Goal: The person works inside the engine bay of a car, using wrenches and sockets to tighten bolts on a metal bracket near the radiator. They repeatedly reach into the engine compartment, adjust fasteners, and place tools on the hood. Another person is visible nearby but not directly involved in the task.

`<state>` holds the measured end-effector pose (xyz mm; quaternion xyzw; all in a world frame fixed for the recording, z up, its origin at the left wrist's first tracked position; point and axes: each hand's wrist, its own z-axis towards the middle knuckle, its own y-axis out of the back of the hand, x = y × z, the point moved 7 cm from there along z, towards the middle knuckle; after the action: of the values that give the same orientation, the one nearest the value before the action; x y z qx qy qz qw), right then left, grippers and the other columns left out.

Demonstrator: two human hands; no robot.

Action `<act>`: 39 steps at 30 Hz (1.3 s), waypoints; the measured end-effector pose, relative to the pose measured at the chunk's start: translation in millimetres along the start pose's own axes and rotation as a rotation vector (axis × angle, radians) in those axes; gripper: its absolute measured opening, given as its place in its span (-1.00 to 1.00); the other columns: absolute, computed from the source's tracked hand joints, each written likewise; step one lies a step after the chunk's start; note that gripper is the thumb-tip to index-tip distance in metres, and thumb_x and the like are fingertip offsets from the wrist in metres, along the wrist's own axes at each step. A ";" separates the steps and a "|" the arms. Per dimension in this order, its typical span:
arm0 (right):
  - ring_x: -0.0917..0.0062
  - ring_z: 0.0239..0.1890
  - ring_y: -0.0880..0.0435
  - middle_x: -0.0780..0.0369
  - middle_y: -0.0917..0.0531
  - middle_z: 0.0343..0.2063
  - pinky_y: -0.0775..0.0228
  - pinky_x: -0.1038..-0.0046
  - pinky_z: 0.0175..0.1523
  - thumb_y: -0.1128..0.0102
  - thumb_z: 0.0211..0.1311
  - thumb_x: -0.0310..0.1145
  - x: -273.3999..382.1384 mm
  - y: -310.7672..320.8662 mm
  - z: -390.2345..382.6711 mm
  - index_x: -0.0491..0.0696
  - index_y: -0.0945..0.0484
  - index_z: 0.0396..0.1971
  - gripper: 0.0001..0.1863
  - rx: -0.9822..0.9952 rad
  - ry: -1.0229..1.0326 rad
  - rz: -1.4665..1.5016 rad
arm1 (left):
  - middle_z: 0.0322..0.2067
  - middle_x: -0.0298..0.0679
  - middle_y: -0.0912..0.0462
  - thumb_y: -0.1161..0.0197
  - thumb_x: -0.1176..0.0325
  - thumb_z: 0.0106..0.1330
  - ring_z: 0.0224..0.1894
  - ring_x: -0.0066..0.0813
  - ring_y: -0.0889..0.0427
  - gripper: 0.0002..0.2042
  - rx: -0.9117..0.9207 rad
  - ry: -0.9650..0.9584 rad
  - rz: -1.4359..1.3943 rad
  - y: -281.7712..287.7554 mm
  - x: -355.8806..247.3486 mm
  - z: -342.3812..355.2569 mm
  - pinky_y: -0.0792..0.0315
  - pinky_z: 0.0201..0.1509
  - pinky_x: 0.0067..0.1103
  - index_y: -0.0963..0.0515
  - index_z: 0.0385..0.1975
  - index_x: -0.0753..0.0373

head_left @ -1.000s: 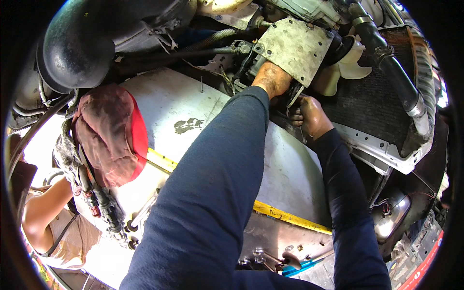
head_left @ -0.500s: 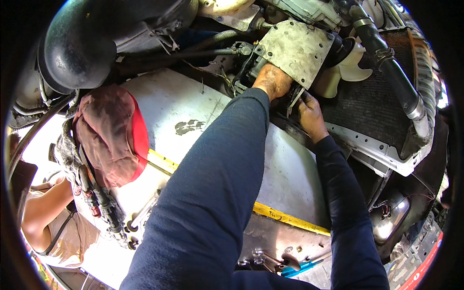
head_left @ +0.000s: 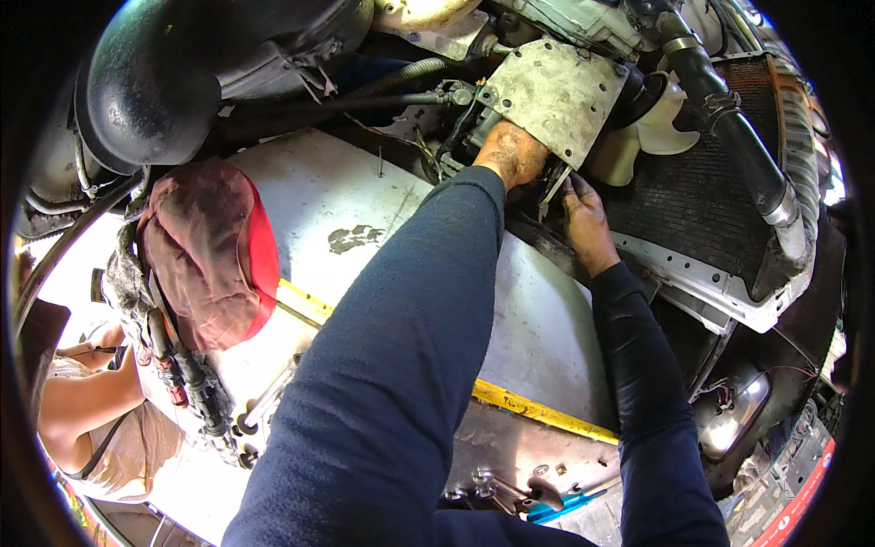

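Note:
A flat, greasy metal plate (head_left: 551,98) with bolt holes along its edges sits over the engine's front. My left hand (head_left: 513,157) reaches in beneath its near edge, palm and wrist showing, while the plate hides the fingers. Just right of it, my right hand (head_left: 588,219) is closed by a thin metal bracket (head_left: 554,185) at the plate's lower corner. Its fingertips are pinched together there; what they hold is too small and dark to make out. A pale fan (head_left: 649,135) stands right of the plate, close to the right hand.
Beyond the fan lie a dark radiator (head_left: 720,196) and a thick black hose (head_left: 729,118). A stained red cloth item (head_left: 196,255) rests on the white panel (head_left: 310,191). Tools (head_left: 545,495) lie nearer me, past a yellow strip (head_left: 538,412). Another person's arm (head_left: 87,401) shows at left.
My hands stay at the plate; the right hand and forearm have shifted only slightly. At the left, the other person's arm has moved a little lower.

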<state>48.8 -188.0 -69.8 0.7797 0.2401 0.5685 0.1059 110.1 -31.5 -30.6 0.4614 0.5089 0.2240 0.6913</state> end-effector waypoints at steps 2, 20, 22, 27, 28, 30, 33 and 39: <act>0.16 -0.11 -0.65 -0.04 -0.68 -0.18 -0.47 0.29 0.08 0.04 0.54 -0.31 10.5 4.0 -0.3 -0.28 -0.50 0.13 -0.61 -0.028 0.185 -0.131 | 0.31 -0.10 -0.51 -0.11 0.40 0.34 0.31 -0.15 -0.52 -0.56 -0.038 -0.010 -0.026 -2.4 1.4 0.0 -0.40 0.37 -0.38 -0.55 0.24 0.09; 0.63 -0.59 -0.30 0.33 -0.42 -0.50 -0.21 0.54 -0.48 0.04 0.46 -0.25 -26.0 -16.9 -12.3 0.01 -0.51 -0.22 -0.82 0.286 -0.716 0.779 | 0.24 -0.06 -0.56 -0.11 0.39 0.35 0.24 -0.10 -0.57 -0.60 -0.031 0.013 -0.028 -2.8 3.1 0.5 -0.45 0.31 -0.35 -0.57 0.19 0.11; 0.49 -0.56 -0.42 0.23 -0.51 -0.46 -0.31 0.45 -0.42 0.06 0.47 -0.31 -15.9 2.1 -0.1 -0.06 -0.56 -0.12 -0.78 0.029 -0.260 0.194 | 0.17 -0.08 -0.61 -0.11 0.41 0.29 0.22 -0.07 -0.58 -0.58 -0.061 0.072 -0.180 -1.9 7.8 -0.6 -0.44 0.31 -0.32 -0.60 0.16 0.11; 0.10 -0.07 -0.67 -0.08 -0.68 -0.26 -0.44 0.26 0.14 -0.06 0.50 -0.30 5.6 -0.6 2.4 -0.25 -0.54 0.12 -0.63 -0.001 0.268 -0.162 | 0.27 -0.09 -0.54 -0.10 0.39 0.36 0.27 -0.12 -0.55 -0.60 -0.011 0.038 -0.087 -2.4 4.3 -0.7 -0.43 0.34 -0.37 -0.58 0.20 0.10; 0.09 -0.06 -0.67 -0.09 -0.68 -0.25 -0.44 0.25 0.15 -0.05 0.50 -0.29 3.4 -1.6 4.1 -0.24 -0.54 0.12 -0.62 0.023 0.264 -0.199 | 0.28 -0.09 -0.53 -0.10 0.39 0.36 0.29 -0.13 -0.54 -0.59 -0.004 0.062 -0.136 -2.1 5.5 -0.5 -0.42 0.35 -0.37 -0.57 0.20 0.09; 0.08 -0.04 -0.68 -0.12 -0.69 -0.24 -0.44 0.24 0.16 -0.02 0.51 -0.27 8.0 1.8 6.1 -0.23 -0.54 0.13 -0.61 0.040 0.342 -0.302 | 0.29 -0.10 -0.52 -0.10 0.39 0.36 0.30 -0.15 -0.53 -0.59 -0.005 0.013 -0.012 -0.1 0.7 -0.3 -0.41 0.36 -0.38 -0.57 0.21 0.09; 0.31 -0.39 -0.55 0.12 -0.55 -0.45 -0.42 0.32 -0.24 0.05 0.46 -0.30 -20.4 -5.0 8.8 -0.06 -0.52 -0.12 -0.79 0.326 -0.215 0.275 | 0.30 -0.10 -0.52 -0.10 0.39 0.36 0.31 -0.16 -0.52 -0.58 0.039 0.045 0.021 -2.2 0.3 -0.9 -0.41 0.37 -0.38 -0.56 0.22 0.10; 0.54 -0.53 -0.37 0.32 -0.39 -0.55 -0.29 0.45 -0.40 -0.02 0.46 -0.21 -28.8 -9.4 -3.4 0.01 -0.46 -0.28 -0.82 0.232 -0.595 0.569 | 0.30 -0.09 -0.51 -0.11 0.41 0.34 0.31 -0.15 -0.53 -0.56 -0.009 0.004 0.024 0.3 0.6 -0.3 -0.40 0.37 -0.37 -0.55 0.24 0.11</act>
<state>36.4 -194.5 -96.8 0.9516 0.0367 0.2947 -0.0788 110.1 -30.7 -30.7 0.4640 0.5036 0.2356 0.6897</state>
